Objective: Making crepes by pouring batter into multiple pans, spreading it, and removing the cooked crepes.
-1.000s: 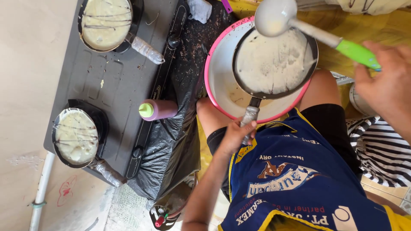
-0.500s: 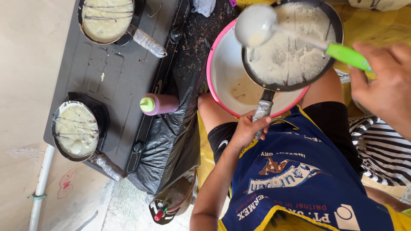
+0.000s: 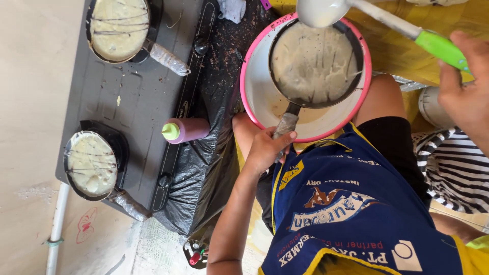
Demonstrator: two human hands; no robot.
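Gripping the small black batter-coated frying pan [image 3: 315, 63] by its handle, left hand [image 3: 269, 148] should hold it level over the pink-rimmed white basin [image 3: 254, 91] while right hand [image 3: 466, 97], closed around the green-handled white ladle [image 3: 326, 11], drains slowly

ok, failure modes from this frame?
1. The left hand holds the pan tilted over the pink bowl; batter could run past the rim.
2. The ladle in the right hand hangs near the bowl's edge, so drips may miss it.
3. The two pans on the stove sit unattended.
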